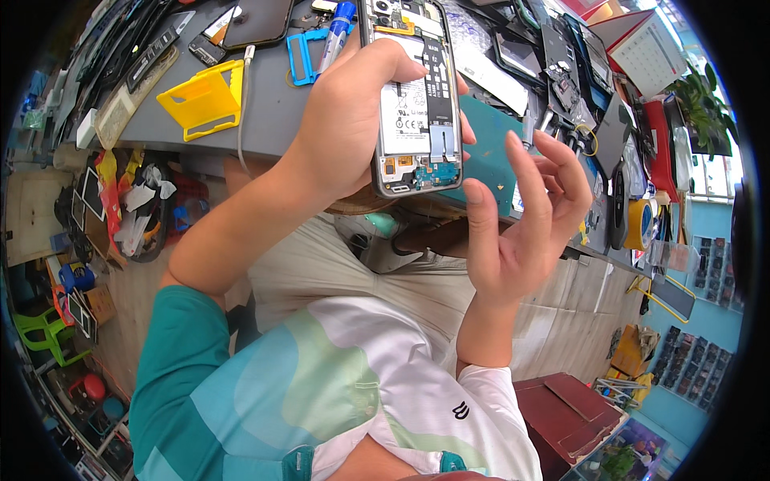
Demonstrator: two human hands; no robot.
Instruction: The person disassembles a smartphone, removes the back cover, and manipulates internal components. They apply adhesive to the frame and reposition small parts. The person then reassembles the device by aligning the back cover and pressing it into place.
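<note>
An opened smartphone [407,96] is tilted up over the table's near edge, its back cover off. Inside it show a white battery, a black flex ribbon down the middle and a blue-green circuit board at the lower end. My left hand [349,104] is wrapped round the phone, thumb across the battery and fingertips curling past the right edge. Just right of the phone's lower end, apart from it, my right hand [525,216] is raised with fingers spread and bent. Nothing shows between its fingers.
A yellow phone stand [204,100], a white cable [243,104], a blue plastic frame [303,58] and a blue marker [337,36] lie left of the phone. A teal mat [487,132] is under screwdrivers and phone parts at right. A tape roll [638,224] hangs by the right edge.
</note>
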